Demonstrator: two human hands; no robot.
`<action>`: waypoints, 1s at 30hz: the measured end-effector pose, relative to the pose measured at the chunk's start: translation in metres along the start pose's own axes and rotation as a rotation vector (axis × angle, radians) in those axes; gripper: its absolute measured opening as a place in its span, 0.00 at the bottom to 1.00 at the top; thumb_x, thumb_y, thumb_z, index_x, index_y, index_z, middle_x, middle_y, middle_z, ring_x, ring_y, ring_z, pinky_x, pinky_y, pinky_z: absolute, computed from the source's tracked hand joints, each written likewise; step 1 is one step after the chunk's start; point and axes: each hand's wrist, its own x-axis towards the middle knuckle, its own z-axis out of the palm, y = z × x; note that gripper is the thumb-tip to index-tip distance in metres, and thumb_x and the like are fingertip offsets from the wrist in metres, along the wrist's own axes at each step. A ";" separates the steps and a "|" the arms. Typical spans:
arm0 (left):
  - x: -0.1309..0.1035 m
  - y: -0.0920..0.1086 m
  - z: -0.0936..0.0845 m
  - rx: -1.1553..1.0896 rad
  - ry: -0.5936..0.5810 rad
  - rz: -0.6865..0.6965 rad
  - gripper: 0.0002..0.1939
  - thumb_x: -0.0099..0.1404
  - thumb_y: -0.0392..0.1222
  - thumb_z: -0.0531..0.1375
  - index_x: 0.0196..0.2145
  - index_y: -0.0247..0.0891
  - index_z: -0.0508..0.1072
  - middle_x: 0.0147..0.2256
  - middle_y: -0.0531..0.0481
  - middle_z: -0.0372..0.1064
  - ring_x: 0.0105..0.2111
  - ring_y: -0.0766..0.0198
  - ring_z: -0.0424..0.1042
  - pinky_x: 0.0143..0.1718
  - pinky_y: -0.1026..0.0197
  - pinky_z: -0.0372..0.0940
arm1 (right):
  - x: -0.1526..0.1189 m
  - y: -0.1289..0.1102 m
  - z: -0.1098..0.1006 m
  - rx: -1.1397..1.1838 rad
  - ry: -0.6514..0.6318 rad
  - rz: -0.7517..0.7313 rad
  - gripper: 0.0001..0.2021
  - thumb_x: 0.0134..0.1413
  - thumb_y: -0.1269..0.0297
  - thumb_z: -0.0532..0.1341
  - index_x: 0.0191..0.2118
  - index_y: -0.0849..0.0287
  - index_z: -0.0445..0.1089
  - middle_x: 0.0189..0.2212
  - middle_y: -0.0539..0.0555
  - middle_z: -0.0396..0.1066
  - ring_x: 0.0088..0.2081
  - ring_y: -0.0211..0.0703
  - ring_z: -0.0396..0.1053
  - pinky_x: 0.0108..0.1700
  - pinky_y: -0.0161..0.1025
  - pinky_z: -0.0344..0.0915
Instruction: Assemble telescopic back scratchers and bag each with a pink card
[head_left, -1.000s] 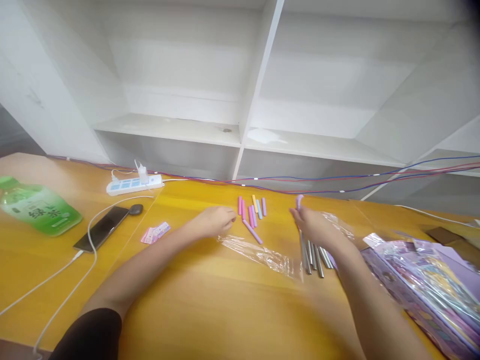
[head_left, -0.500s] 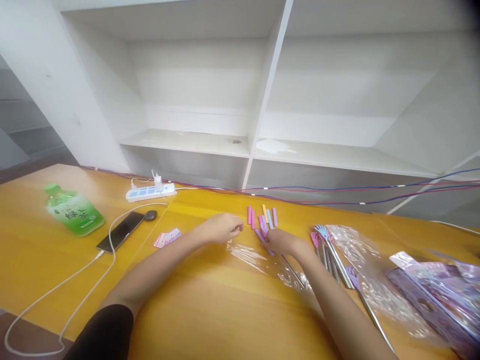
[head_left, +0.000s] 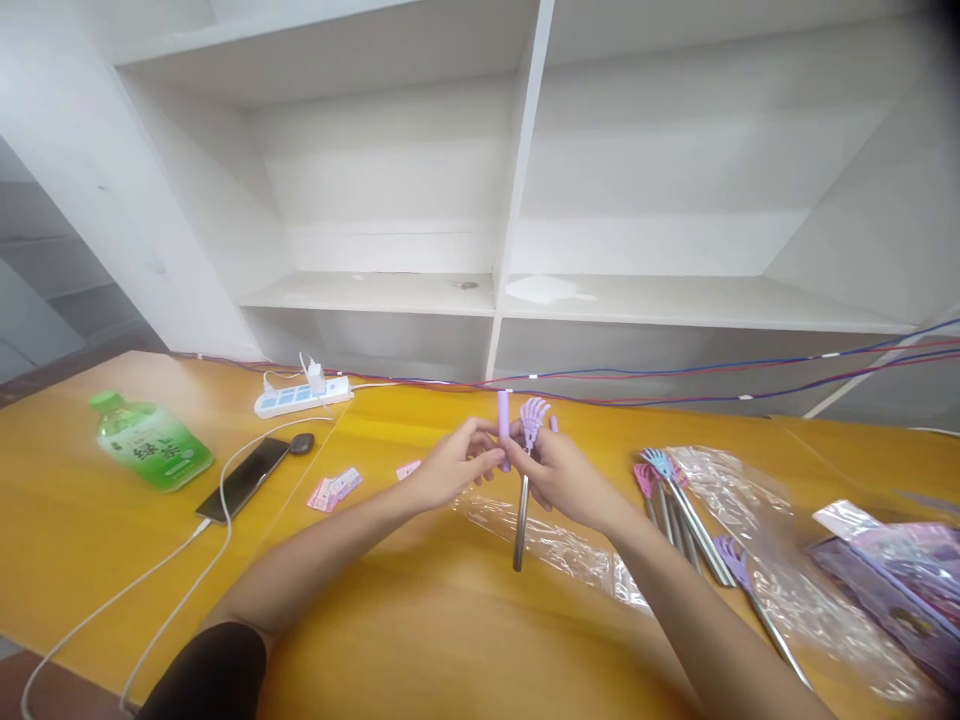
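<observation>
My right hand (head_left: 566,475) is closed around a back scratcher (head_left: 521,520), with its purple claw head up and its metal rod pointing down. Just left of it, a purple tube (head_left: 503,415) stands upright between my two hands. The fingers of my left hand (head_left: 457,465) pinch this tube from the left, and my right thumb tip is close against it. Part of another purple tube (head_left: 554,424) shows behind my right hand. Beneath my hands lies a crumpled clear plastic wrapper (head_left: 555,548). My hands hide whatever lies directly behind them.
At right lie several back scratchers (head_left: 679,515), clear plastic bags (head_left: 750,500) and a purple package (head_left: 892,590). Small printed cards (head_left: 335,490) lie left of my hands. Farther left are a phone (head_left: 244,480), green bottle (head_left: 150,440) and power strip (head_left: 301,396).
My right hand has lifted the purple back scratcher upright. My left hand has come in to meet it, and a purple tube is now raised between them. The view has shifted slightly.
</observation>
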 end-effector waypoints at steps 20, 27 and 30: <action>-0.032 0.079 -0.067 0.773 0.171 0.308 0.17 0.80 0.42 0.47 0.52 0.41 0.74 0.36 0.51 0.66 0.34 0.65 0.68 0.39 0.62 0.65 | -0.010 0.008 -0.073 0.625 0.539 -0.230 0.17 0.60 0.47 0.62 0.40 0.56 0.64 0.36 0.51 0.64 0.28 0.34 0.68 0.29 0.33 0.71; -0.047 0.093 -0.082 0.607 0.228 0.471 0.16 0.80 0.43 0.51 0.55 0.43 0.75 0.39 0.49 0.68 0.31 0.68 0.68 0.35 0.63 0.67 | -0.020 -0.003 -0.078 0.878 0.525 -0.334 0.12 0.58 0.55 0.66 0.36 0.56 0.66 0.32 0.51 0.60 0.28 0.34 0.64 0.25 0.29 0.67; -0.050 0.095 -0.081 0.580 0.218 0.517 0.15 0.79 0.42 0.52 0.55 0.44 0.76 0.40 0.48 0.69 0.31 0.70 0.69 0.34 0.64 0.67 | -0.026 -0.011 -0.073 0.947 0.483 -0.355 0.12 0.57 0.56 0.67 0.34 0.57 0.67 0.31 0.51 0.60 0.26 0.32 0.63 0.25 0.29 0.67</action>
